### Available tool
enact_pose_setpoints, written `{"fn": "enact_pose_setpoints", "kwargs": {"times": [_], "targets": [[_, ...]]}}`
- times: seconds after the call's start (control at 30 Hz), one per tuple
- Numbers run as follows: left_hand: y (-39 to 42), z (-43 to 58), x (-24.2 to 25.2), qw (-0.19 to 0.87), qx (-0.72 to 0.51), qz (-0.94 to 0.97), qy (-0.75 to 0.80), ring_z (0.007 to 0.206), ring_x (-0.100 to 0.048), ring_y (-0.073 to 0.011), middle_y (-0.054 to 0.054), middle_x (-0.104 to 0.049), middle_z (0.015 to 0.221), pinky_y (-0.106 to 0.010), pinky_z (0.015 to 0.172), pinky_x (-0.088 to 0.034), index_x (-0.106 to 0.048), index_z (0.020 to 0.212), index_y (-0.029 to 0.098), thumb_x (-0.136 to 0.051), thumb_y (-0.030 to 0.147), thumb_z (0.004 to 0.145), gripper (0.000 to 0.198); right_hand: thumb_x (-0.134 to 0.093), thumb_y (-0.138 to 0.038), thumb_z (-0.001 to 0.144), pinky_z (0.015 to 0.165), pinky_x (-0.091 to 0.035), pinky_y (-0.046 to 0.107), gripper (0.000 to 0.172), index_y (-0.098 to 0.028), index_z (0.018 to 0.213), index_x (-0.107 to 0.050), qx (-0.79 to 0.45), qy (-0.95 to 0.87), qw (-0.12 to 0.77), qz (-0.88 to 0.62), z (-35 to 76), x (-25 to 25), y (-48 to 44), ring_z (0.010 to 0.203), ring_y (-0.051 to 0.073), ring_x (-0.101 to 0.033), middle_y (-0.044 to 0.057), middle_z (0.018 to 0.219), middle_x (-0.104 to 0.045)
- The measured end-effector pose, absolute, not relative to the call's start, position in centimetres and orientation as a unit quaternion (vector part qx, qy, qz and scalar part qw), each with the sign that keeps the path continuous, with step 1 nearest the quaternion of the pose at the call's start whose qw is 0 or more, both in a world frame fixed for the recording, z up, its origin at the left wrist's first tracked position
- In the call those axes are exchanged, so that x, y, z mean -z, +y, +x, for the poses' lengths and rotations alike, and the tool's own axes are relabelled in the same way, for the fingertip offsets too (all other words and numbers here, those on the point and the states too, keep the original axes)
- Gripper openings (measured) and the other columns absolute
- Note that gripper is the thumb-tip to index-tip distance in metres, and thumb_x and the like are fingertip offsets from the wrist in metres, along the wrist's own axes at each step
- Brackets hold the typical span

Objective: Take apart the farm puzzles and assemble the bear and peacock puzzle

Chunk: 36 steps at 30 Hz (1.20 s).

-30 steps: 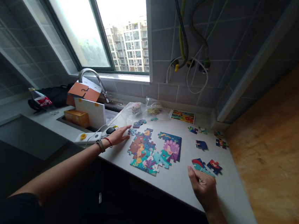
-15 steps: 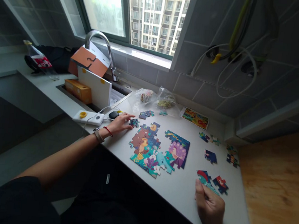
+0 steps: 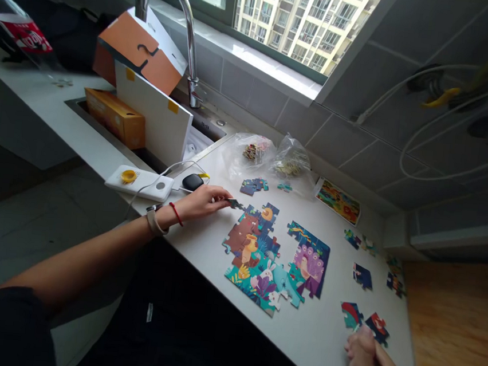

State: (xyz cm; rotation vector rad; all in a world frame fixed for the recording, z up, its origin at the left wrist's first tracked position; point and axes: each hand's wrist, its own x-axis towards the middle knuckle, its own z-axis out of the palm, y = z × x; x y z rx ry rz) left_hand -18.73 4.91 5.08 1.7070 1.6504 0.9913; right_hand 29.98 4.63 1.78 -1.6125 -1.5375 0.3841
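Note:
My left hand (image 3: 211, 202) pinches a dark jigsaw puzzle piece (image 3: 236, 204) between thumb and fingers, tilted just above the counter. Beside it lies the partly joined puzzle (image 3: 254, 253), with a brown bear, a yellow animal and a white rabbit on it. Joined to its right is a section with a purple peacock-like bird (image 3: 309, 261). My right hand (image 3: 376, 362) is closed near the counter's right front. Its fingertips are close to a red and teal puzzle piece (image 3: 351, 315) and a dark piece with a red figure (image 3: 378, 327). What those fingers hold is hidden.
Loose pieces (image 3: 253, 185) lie behind the puzzle, others (image 3: 362, 276) to the right. Two clear bags (image 3: 289, 160) and a picture card (image 3: 338, 200) are by the wall. At left are a power strip (image 3: 140, 182), a black mouse-like object (image 3: 193, 182) and a sink holding boxes (image 3: 116, 116).
My left hand has picked up the dark puzzle piece from the counter and tilted it. My right hand has drawn back from the red and teal piece. The head view has shifted closer.

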Motion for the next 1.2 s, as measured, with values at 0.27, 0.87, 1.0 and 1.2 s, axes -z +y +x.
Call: {"fn": "enact_pose_setpoints", "kwargs": {"times": [0.27,0.87,1.0,1.2], "targets": [[3.5,-14.5,-6.1,0.621,-0.495,0.383,0.471,0.079,-0.074,-0.0182,-0.012,-0.081,0.090,-0.025,0.069,-0.054,-0.080,0.099,0.014,-0.069,0.062,0.092,0.050,-0.065,-0.053,0.097,0.061,-0.055,0.031,0.052,-0.021,0.057,-0.063,-0.171,-0.666,0.378,-0.620,25.7,-3.5,3.8,0.053,0.021,-0.066,0.005,0.055,-0.066],[-2.1,-10.1,-5.7,0.638,-0.529,0.323,0.457,0.080,-0.072,-0.0187,-0.008,-0.079,0.089,-0.029,0.076,-0.057,-0.078,0.092,0.016,-0.080,0.053,0.086,0.037,-0.079,-0.040,0.090,0.052,-0.058,0.027,0.027,-0.021,0.109,-0.077,-0.571,-0.594,0.355,-0.441,8.7,-8.7,4.8,0.055,0.014,-0.065,0.000,0.069,-0.070],[-1.9,-10.1,-6.2,0.507,-0.512,0.440,0.536,0.092,-0.075,-0.0210,-0.007,-0.080,0.105,-0.030,0.080,-0.060,-0.076,0.118,0.023,-0.072,0.043,0.094,0.031,-0.080,-0.042,0.088,0.055,-0.060,0.029,0.030,-0.020,0.109,-0.079,-0.525,-0.591,0.351,-0.501,11.7,-8.3,4.7,0.058,0.014,-0.066,0.003,0.080,-0.074],[-2.9,-11.5,-4.4,0.288,-0.460,0.626,0.560,0.104,-0.073,-0.0229,-0.008,-0.078,0.110,-0.040,0.096,-0.060,-0.071,0.125,0.025,-0.062,0.026,0.101,0.026,-0.079,-0.047,0.088,0.057,-0.063,0.032,0.039,-0.018,0.114,-0.080,-0.447,-0.593,0.329,-0.583,17.9,-7.1,4.0,0.060,0.017,-0.068,0.007,0.086,-0.078]]}}
